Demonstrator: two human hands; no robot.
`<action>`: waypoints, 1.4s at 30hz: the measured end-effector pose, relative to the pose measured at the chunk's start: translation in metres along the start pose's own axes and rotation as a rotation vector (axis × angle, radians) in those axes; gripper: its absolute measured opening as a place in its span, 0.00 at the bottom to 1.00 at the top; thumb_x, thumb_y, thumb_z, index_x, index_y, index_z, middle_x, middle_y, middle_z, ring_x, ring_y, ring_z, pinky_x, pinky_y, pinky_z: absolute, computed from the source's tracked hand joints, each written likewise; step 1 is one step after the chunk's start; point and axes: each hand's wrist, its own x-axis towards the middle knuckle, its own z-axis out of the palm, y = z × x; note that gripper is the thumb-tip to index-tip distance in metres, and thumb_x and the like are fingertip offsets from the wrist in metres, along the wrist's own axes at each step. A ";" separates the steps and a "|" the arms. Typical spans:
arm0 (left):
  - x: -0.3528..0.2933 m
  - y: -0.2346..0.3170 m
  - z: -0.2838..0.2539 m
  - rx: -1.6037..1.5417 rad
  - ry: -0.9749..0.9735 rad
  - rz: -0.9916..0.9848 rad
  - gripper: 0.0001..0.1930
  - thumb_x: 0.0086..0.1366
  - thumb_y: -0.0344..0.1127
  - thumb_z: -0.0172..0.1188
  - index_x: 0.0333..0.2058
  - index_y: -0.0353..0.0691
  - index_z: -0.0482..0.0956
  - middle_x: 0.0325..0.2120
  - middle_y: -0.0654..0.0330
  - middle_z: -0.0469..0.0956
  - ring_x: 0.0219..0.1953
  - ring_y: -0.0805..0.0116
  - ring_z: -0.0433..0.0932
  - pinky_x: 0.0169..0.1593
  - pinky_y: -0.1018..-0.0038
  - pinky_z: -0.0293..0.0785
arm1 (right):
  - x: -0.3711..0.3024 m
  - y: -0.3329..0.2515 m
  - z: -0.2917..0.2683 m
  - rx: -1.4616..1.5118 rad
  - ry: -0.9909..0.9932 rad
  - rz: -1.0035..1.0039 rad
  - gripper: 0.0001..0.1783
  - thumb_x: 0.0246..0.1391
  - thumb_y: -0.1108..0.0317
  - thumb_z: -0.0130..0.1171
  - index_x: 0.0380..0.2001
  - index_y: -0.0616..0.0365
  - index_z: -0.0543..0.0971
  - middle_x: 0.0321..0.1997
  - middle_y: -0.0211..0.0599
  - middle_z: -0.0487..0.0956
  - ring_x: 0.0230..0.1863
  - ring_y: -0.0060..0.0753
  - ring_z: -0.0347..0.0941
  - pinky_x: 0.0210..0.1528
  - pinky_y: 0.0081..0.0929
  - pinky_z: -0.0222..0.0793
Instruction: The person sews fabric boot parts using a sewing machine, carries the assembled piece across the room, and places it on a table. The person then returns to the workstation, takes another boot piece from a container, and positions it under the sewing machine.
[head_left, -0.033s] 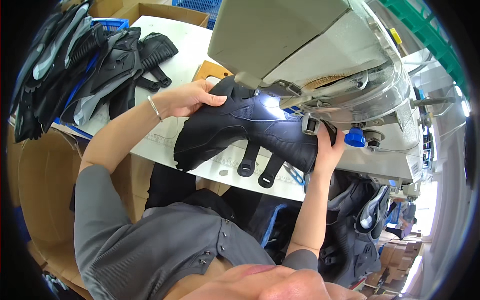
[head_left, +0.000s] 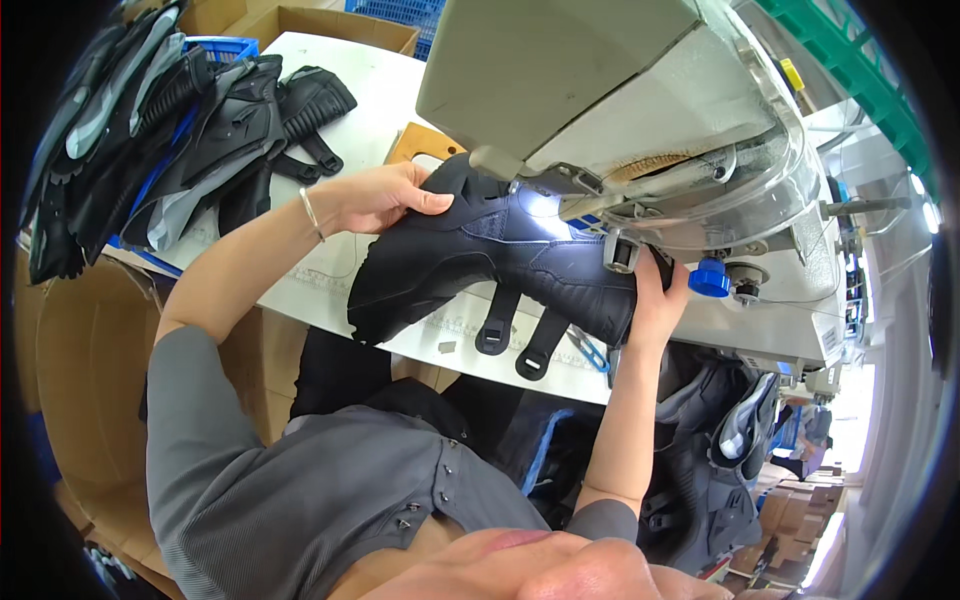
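Desk: white desk (head_left: 330, 275), pile of black uppers (head_left: 180, 130) at its left.
Machine: grey sewing machine (head_left: 600, 110) over black boot upper (head_left: 500, 260).
Left hand (head_left: 385, 198): fingers closed on upper's top edge.
Right hand (head_left: 655, 300): gripping upper's right end.

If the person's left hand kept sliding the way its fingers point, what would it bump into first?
The left hand lies on the black boot upper, fingers pointing toward the sewing machine. Going straight on, it would likely meet the machine's lit needle area first, though depth is hard to judge.
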 end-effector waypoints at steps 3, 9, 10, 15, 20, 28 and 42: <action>0.007 0.002 -0.005 -0.006 -0.033 -0.108 0.18 0.61 0.35 0.63 0.45 0.29 0.73 0.38 0.58 0.79 0.39 0.73 0.79 0.48 0.77 0.75 | -0.005 0.001 0.002 0.053 0.007 -0.059 0.19 0.48 0.73 0.63 0.13 0.56 0.63 0.17 0.18 0.60 0.23 0.14 0.53 0.25 0.21 0.50; -0.002 0.021 0.017 0.242 0.070 0.012 0.16 0.58 0.34 0.66 0.42 0.31 0.77 0.36 0.60 0.80 0.38 0.73 0.79 0.46 0.78 0.76 | -0.011 -0.001 0.002 0.025 0.020 -0.069 0.17 0.49 0.71 0.63 0.16 0.58 0.65 0.20 0.21 0.62 0.26 0.17 0.56 0.28 0.22 0.52; -0.004 0.024 0.021 0.242 0.068 0.008 0.16 0.58 0.34 0.66 0.42 0.31 0.77 0.36 0.60 0.80 0.38 0.73 0.79 0.46 0.78 0.76 | -0.013 -0.001 0.001 0.023 0.022 -0.066 0.17 0.49 0.71 0.63 0.16 0.58 0.65 0.20 0.21 0.62 0.26 0.17 0.56 0.28 0.22 0.52; -0.002 0.032 0.023 0.500 0.148 0.164 0.17 0.55 0.31 0.67 0.42 0.30 0.78 0.35 0.59 0.80 0.36 0.73 0.77 0.44 0.77 0.75 | -0.013 -0.002 0.008 -0.026 0.093 -0.157 0.14 0.49 0.68 0.64 0.20 0.59 0.68 0.22 0.23 0.64 0.28 0.19 0.58 0.32 0.24 0.56; -0.003 0.041 0.028 0.425 0.161 0.078 0.18 0.56 0.28 0.66 0.45 0.31 0.77 0.36 0.58 0.80 0.38 0.72 0.77 0.48 0.76 0.74 | -0.012 -0.010 0.005 -0.002 -0.004 -0.014 0.12 0.48 0.70 0.62 0.22 0.61 0.69 0.27 0.30 0.68 0.33 0.24 0.62 0.38 0.27 0.59; -0.005 0.047 0.034 0.490 0.157 0.123 0.26 0.59 0.23 0.61 0.56 0.34 0.68 0.45 0.55 0.76 0.43 0.70 0.77 0.53 0.75 0.72 | -0.020 0.004 0.003 -0.042 0.029 -0.037 0.11 0.48 0.71 0.63 0.29 0.62 0.71 0.35 0.35 0.68 0.37 0.28 0.65 0.45 0.25 0.60; -0.002 0.055 0.031 0.540 0.163 0.102 0.26 0.56 0.24 0.63 0.55 0.36 0.69 0.48 0.55 0.74 0.47 0.68 0.75 0.54 0.76 0.71 | -0.028 -0.010 0.010 -0.088 0.050 -0.099 0.09 0.48 0.74 0.60 0.30 0.62 0.70 0.35 0.35 0.65 0.37 0.30 0.63 0.44 0.26 0.58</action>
